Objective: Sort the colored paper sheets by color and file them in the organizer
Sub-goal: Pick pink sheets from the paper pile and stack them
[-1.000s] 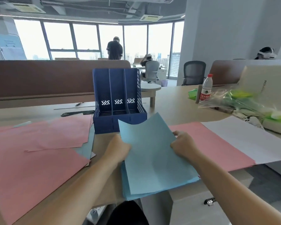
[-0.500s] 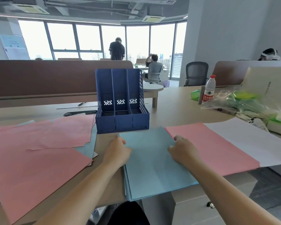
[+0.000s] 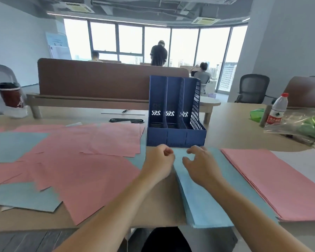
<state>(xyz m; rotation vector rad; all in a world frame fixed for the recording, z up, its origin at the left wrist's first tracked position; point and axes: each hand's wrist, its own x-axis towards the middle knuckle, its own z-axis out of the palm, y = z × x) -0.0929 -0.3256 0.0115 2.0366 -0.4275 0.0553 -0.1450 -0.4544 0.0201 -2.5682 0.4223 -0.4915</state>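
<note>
A blue stack [image 3: 207, 206] lies on the tabletop [image 3: 235, 128] just near of the organizer [image 3: 175, 113], with a pink stack [image 3: 280, 182] at its right. The left hand [image 3: 159, 160] is curled and empty at the blue stack's far-left corner. The right hand [image 3: 202, 164] is loosely spread over the blue stack.

No legible text; bottle label [image 3: 273, 120], wall poster [image 3: 58, 44] too blurred

Blue stack [image 3: 204, 200] lies flat before upright navy organizer [image 3: 176, 138]; pink sheets [image 3: 91, 170] scattered left.
</note>
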